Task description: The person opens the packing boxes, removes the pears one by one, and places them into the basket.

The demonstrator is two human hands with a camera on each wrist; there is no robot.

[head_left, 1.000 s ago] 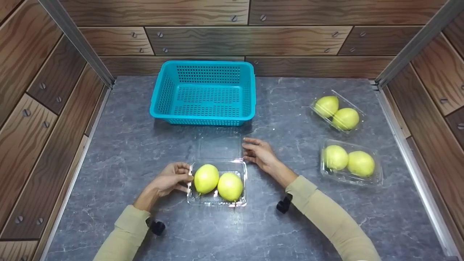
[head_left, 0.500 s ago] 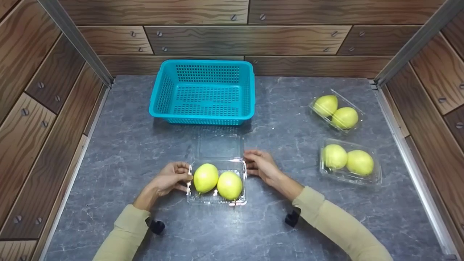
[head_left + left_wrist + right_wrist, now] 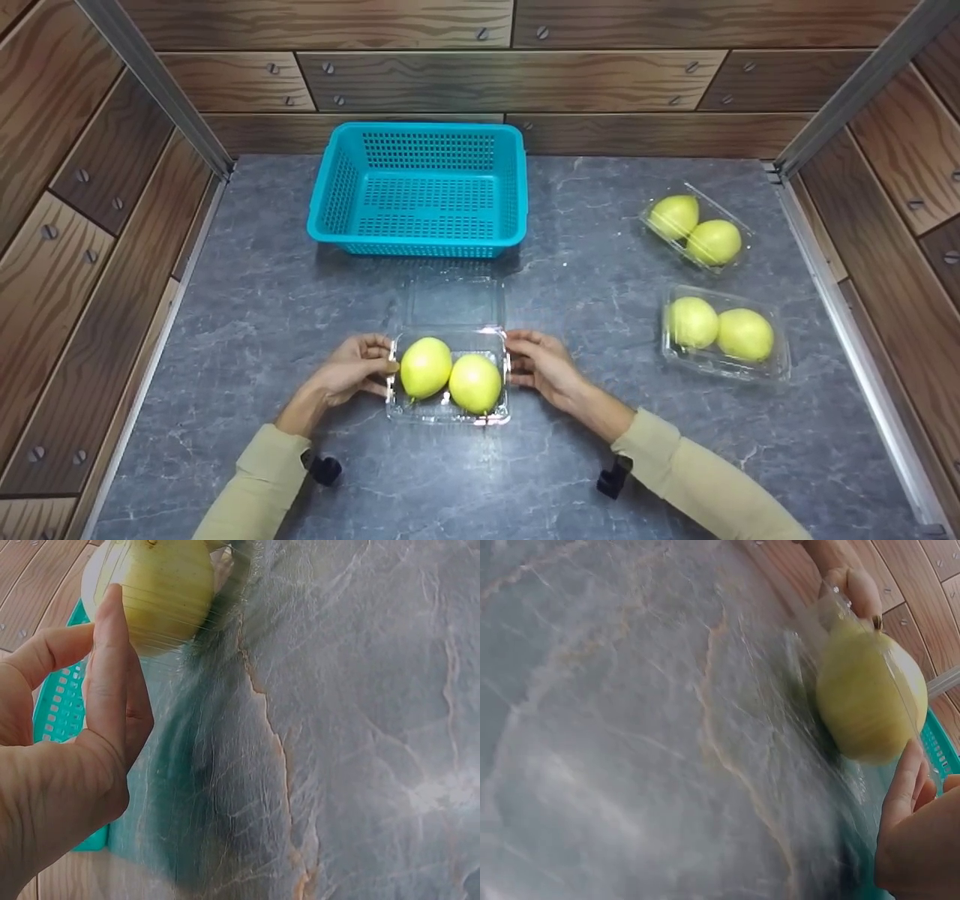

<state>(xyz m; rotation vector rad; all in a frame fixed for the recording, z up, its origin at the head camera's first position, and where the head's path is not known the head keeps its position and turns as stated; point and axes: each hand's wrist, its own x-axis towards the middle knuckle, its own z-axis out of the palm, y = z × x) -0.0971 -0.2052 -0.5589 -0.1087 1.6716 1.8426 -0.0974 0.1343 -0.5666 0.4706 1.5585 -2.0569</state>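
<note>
In the head view a clear plastic clamshell container (image 3: 448,417) lies open on the table, its lid (image 3: 454,302) folded back flat. Two yellow-green pears, a left one (image 3: 426,367) and a right one (image 3: 475,384), sit side by side in its base. My left hand (image 3: 347,370) grips the base's left edge with thumb and fingers. On the opposite edge, near the hinge, my right hand (image 3: 547,367) holds the rim, thumb uppermost. The right wrist view shows a pear (image 3: 870,694) behind the clear wall, with right-hand fingers (image 3: 906,784) against that wall.
Behind the lid stands a turquoise basket (image 3: 427,244) with nothing inside. At the right are two closed clear containers, a far one (image 3: 696,231) and a nearer one (image 3: 724,367), each with two pears. Wood-patterned walls (image 3: 510,82) enclose the grey marbled table (image 3: 247,300).
My right hand has moved from beside the lid toward me, down to the right edge of the base. My left hand, the container and the pears have stayed in place.
</note>
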